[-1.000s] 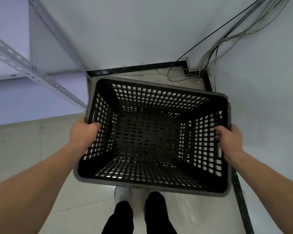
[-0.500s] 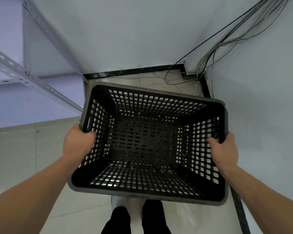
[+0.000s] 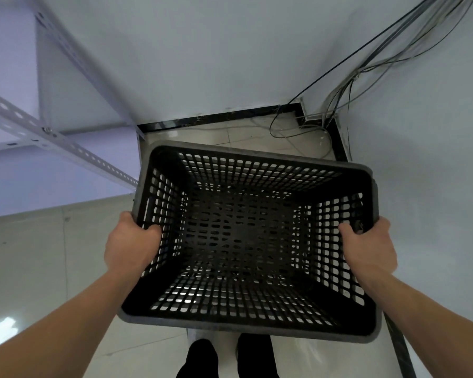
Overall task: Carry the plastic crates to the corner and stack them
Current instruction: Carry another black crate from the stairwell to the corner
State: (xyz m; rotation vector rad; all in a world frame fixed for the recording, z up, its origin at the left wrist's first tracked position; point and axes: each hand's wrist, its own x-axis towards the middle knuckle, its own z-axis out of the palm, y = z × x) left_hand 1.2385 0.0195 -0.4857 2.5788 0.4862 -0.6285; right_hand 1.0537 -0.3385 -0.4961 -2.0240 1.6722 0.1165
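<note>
The left hand (image 3: 131, 246) and right hand (image 3: 369, 249) are ungloved, with no rings or watch showing. The forearms (image 3: 66, 317) are bare, reaching in from 7 and 4 o'clock. At 6 o'clock are black trousers (image 3: 200, 358) and a pale shoe tip (image 3: 193, 334).

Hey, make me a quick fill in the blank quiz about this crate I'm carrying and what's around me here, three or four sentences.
1. The perforated plastic crate is ____ in colour.
2. Held in the grip of the left hand and the right hand, it has nothing inside: it is ____.
3. Loose cables trail down on the person's ____ side.
4. The slotted metal rail is on the person's ____ side.

Missing words: black; empty; right; left.
</note>
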